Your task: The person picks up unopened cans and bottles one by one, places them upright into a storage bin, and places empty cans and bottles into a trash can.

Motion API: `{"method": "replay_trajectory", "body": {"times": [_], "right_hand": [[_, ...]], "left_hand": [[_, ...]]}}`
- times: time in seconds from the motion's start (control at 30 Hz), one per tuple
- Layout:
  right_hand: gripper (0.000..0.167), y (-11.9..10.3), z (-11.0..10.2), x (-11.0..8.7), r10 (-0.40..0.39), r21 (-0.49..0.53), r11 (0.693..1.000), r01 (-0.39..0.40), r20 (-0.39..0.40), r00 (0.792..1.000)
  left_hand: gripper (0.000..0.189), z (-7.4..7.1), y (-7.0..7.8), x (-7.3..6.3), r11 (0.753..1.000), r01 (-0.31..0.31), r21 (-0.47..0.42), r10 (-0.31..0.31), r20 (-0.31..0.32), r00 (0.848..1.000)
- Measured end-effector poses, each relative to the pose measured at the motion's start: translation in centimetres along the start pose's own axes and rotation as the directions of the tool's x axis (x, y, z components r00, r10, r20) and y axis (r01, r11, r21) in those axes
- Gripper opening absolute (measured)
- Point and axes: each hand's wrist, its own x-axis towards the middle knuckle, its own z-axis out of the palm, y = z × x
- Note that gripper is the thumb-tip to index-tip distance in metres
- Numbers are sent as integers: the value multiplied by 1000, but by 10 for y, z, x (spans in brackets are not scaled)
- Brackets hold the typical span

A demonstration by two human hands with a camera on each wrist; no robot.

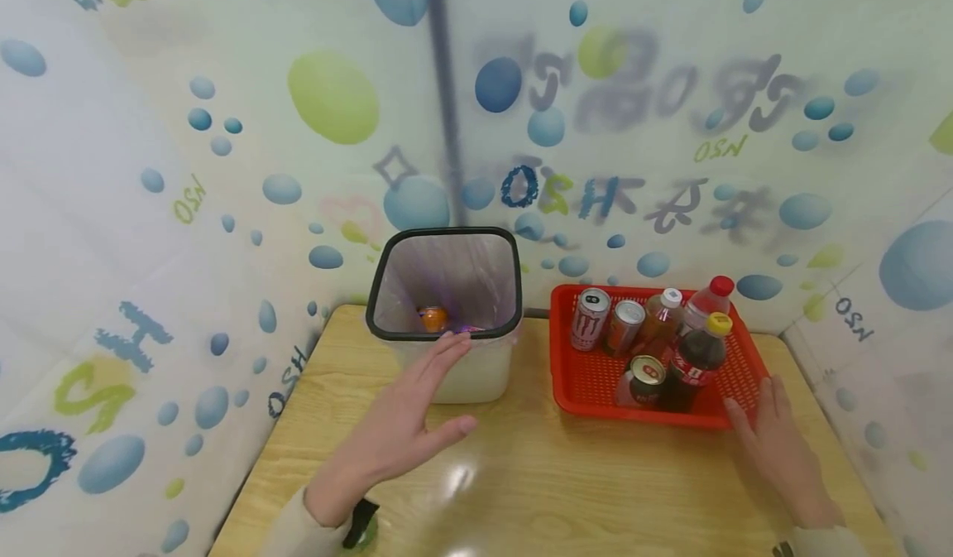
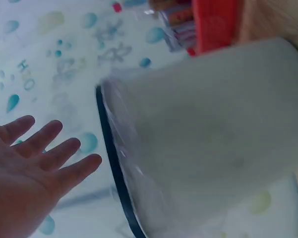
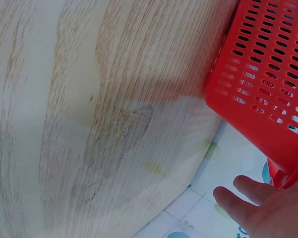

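Note:
My left hand (image 1: 405, 420) is held over the near side of a white bin (image 1: 469, 371) with a black rim, fingers extended and thumb apart. In the left wrist view the palm and spread fingers (image 2: 64, 158) hold nothing. Inside the bin's clear liner lies an orange item (image 1: 433, 319). At the front right corner of a red plastic basket (image 1: 588, 404) is my right hand (image 1: 782, 449), its fingertips right at the rim. The basket carries several drinks, among them a pink-and-white can (image 1: 590, 321), a cola bottle with a yellow cap (image 1: 694, 367) and a dark can (image 1: 642, 381).
Bin and basket stand side by side on a wooden table (image 1: 566, 482). Patterned wall sheeting (image 1: 633, 168) rises behind and on both sides. A red-capped bottle (image 1: 707, 300), a white-capped bottle (image 1: 658, 325) and an orange-and-silver can (image 1: 624, 327) stand toward the basket's back.

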Motion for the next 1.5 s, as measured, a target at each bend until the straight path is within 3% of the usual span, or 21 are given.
{"method": "replay_trajectory", "body": {"times": [0.2,0.33,0.63,0.8,1.07,1.2,1.27,1.37,1.5], "right_hand": [[98,3,0,3,12,-7,1000,-12,27,1000],[99,5,1,3,10,-6,1000,-10,32,999],[97,2,0,2,-1,-1,1000,1,16,1000],[97,1,0,1,-3,-5,1000,4,11,1000],[98,1,0,0,-3,-8,1000,3,-1,1000],[99,0,-1,0,7,-2,1000,-7,9,1000],[99,0,-1,0,13,0,1000,-13,16,1000],[100,-2,-2,0,19,-4,1000,-19,23,1000],[100,-4,-3,-1,24,-4,1000,-24,21,999]], "left_hand": [[75,-23,-32,-35,999,44,-12,-45,-49,998],[69,-35,-47,-55,995,48,-92,-56,-86,995],[63,-39,-78,-88,971,10,-239,-55,-182,982],[65,-31,-91,-104,951,-27,-308,-56,-256,965],[61,-11,-103,-139,909,30,-416,-186,-339,922],[60,4,-106,-156,878,-17,-479,-201,-401,894],[61,13,-108,-163,871,-77,-485,-167,-440,882],[61,28,-110,-172,884,-104,-456,-141,-472,870],[59,44,-111,-177,925,-54,-377,-142,-473,870]]}}
